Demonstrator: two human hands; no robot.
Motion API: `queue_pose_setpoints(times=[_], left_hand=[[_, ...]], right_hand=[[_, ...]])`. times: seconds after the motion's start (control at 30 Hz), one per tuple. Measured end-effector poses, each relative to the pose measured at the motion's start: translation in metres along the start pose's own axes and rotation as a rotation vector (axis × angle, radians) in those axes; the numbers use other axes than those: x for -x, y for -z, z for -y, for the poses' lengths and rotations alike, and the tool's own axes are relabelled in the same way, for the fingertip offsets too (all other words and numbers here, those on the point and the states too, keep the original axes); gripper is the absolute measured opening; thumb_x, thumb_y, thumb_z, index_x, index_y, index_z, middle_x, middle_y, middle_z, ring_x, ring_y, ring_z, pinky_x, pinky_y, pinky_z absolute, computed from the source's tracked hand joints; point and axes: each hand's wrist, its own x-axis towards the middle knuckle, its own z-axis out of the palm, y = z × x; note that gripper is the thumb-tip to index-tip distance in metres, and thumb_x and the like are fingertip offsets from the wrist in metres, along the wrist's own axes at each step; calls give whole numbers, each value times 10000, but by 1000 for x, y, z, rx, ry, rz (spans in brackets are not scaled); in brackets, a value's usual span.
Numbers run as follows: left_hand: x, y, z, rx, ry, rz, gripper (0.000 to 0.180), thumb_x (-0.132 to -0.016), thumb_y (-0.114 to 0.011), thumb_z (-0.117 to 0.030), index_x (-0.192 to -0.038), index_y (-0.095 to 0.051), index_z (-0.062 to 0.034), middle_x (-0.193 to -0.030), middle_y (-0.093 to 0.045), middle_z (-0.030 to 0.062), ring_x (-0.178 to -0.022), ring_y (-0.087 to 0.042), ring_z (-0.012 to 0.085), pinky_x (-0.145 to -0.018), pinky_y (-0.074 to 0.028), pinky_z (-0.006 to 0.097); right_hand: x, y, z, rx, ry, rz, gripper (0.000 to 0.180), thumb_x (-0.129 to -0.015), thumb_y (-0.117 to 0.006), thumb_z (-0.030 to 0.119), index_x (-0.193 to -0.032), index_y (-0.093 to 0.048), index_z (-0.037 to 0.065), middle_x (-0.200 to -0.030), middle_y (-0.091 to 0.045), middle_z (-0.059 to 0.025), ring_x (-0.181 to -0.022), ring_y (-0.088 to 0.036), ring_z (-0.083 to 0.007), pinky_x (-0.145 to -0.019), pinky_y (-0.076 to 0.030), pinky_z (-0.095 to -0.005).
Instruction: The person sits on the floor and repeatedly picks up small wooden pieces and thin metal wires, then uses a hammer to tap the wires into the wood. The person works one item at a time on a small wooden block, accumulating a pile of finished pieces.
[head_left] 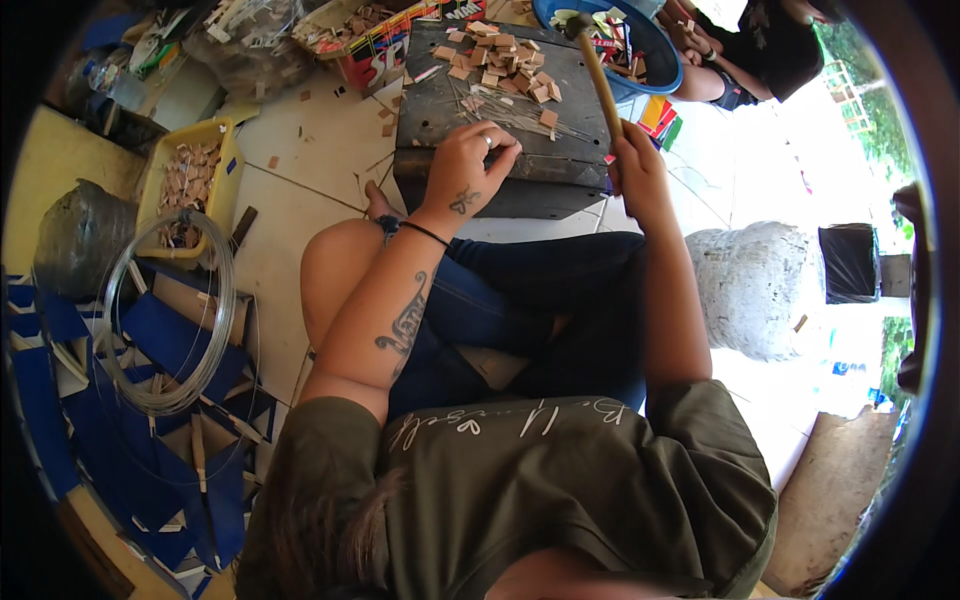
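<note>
Hammer [603,92] at one o'clock: your right hand [640,172] has its fingers wrapped closed around the lower handle. Your left hand [470,168] is over the near part of the dark block [550,182] at twelve o'clock, fingers curled in and thumb close against the forefinger; from this angle I can't tell whether a small piece sits in that pinch.

A stray swing could catch your left fingers, since they are so near the block's top. The wood chips [500,58] are heaped loosely on its far half, so a hard knock might scatter them, and the thin wires [520,120] lying just before them could roll or snag on your fingers.

The hammer's head overlaps the blue basin [676,82] in view, with a co-worker [765,50] seated just beyond, between one and two; a wide swing or a slipped grip could be risky there. At ten o'clock stands a yellow tray [236,170] of chips, at nine a wire coil [225,310] that could trip you, and at three a pale bundle [755,288] beside your right arm.
</note>
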Motion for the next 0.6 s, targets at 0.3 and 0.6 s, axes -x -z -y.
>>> queue_pose_setpoints(times=[0.3,0.6], left_hand=[[1,-2,3,-63,-76,15,75,-829,-668,-38,-772,-627,-11,-756,-627,86,-691,-624,243,-628,-481,325],[1,-2,3,-100,-132,11,72,-818,-667,-28,-773,-614,-9,-750,-609,102,-703,-613,279,-650,-483,348]], right_hand=[[124,21,71,419,159,137,441,-983,-482,113,-1421,-440,130,-902,-613,-123,-705,-622,-224,-607,-481,-310],[137,13,76,644,342,112,506,-950,-519,103,-1439,-412,178,-1052,-645,-181,-866,-653,-383,-739,-520,-434]])
